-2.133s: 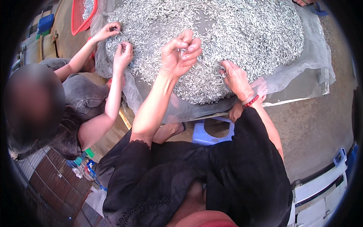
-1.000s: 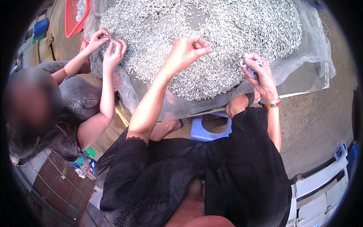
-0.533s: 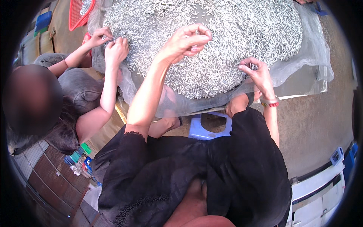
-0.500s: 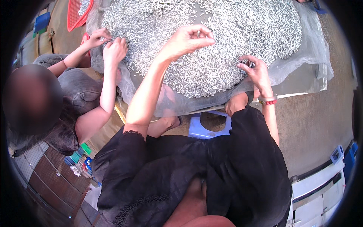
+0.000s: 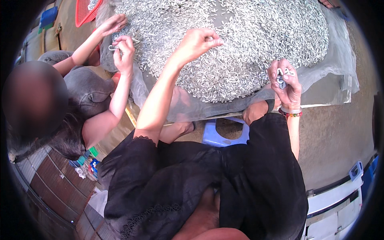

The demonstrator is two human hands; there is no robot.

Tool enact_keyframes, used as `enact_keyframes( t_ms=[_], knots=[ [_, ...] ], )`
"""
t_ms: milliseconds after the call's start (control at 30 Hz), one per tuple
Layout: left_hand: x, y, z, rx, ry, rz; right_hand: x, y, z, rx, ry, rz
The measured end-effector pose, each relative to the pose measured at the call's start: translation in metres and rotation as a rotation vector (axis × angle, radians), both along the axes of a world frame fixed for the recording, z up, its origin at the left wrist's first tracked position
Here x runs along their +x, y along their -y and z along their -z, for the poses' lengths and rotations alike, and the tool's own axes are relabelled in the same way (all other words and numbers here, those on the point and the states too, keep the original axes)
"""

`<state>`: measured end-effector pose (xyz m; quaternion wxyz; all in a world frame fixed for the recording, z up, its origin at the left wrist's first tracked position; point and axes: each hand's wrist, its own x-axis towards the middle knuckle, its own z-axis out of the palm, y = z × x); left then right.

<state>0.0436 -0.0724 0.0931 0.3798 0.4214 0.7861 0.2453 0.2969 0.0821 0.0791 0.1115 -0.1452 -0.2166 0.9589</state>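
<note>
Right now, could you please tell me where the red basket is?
In the head view, the red basket is at the upper left, cut by the top edge, just left of the mesh sheet that bears the silvery pile.

From where I'm standing, the table [image 5: 321,93] is a low, grey one with a pale front edge showing at the right. A thin, see-through sheet [image 5: 346,66] is spread over it, crumpled along the right and hanging past the front edge. On the sheet lies a broad heap of small silvery-white pieces [image 5: 276,32], thick at right and centre, thinning around a grey patch towards the back, where a few pieces lie scattered singly.
</note>
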Motion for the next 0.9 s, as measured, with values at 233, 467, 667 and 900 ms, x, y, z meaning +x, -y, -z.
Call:
enact_keyframes(
  t_ms=[233, 467, 667, 900],
  knots=[
    [-0.005, 0.022, -0.01, 0.172, 0.886, -0.286, -0.009, 0.006, -0.004, 0.152, 0.045, -0.141],
    [0.0, 0.031, -0.005, 0.478, 1.565, -0.235, -0.035, 0.032, 0.003, 0.373, 0.391, -0.319],
    [0.026, 0.033, 0.039, 0.246, -0.246, 0.33, -0.031, 0.052, 0.062, 1.077, 0.721, -0.168],
    [0.04, 0.037, 0.05, 0.165, -0.353, 0.129, -0.037, 0.055, 0.052, 1.413, 0.778, -0.171]
  ],
)
